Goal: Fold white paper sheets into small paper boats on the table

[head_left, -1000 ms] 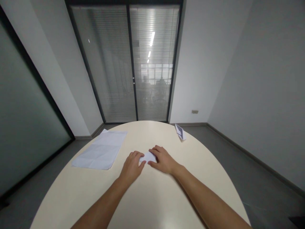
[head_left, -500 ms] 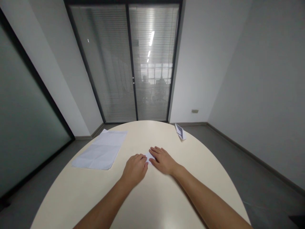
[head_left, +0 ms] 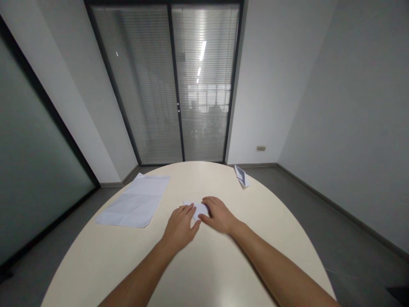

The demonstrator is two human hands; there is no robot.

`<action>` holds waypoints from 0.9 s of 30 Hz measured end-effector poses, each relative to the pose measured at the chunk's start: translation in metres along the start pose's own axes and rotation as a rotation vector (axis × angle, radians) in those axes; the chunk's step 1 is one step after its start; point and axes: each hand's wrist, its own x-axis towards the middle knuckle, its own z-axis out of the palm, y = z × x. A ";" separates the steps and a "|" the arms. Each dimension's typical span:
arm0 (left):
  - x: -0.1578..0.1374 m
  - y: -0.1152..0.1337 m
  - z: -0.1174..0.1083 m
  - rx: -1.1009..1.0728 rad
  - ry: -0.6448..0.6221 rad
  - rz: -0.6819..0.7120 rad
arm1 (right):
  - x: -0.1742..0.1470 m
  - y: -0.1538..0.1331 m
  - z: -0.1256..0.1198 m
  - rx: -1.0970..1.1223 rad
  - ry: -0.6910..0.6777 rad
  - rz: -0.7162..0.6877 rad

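A small piece of folded white paper (head_left: pixel 200 209) lies on the table between my two hands. My left hand (head_left: pixel 179 227) holds its left side, the fingers bent over it and the thumb apart on the near side. A thin paper tip pokes out beyond those fingers. On the right side, my right hand (head_left: pixel 220 216) grips the paper with curved fingers at the far edge and the thumb at the near edge. Both hands cover parts of the paper, so its full shape is hidden.
Creased white sheets (head_left: pixel 136 202) lie at the left of the round cream table (head_left: pixel 255 256). A folded paper piece (head_left: pixel 242 175) stands near the far right edge. Beyond the table are a glass door with blinds (head_left: pixel 204 128) and grey walls.
My left thumb has spread away from its fingers, and the right fingers have drawn in. More of the folded paper shows between the hands, with a tip past the left fingers.
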 end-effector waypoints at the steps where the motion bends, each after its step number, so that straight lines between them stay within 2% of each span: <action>1: 0.000 -0.001 0.001 -0.010 0.005 0.005 | 0.000 0.000 0.000 0.004 0.003 0.003; 8: -0.001 -0.003 0.004 0.001 -0.002 -0.031 | -0.001 0.002 0.000 -0.006 -0.007 -0.003; 17: 0.002 -0.010 0.007 0.026 0.067 -0.208 | -0.001 0.007 0.006 0.059 -0.024 0.025; 27: 0.002 -0.016 0.013 -0.038 0.099 -0.189 | 0.001 0.010 0.008 0.103 0.001 -0.001</action>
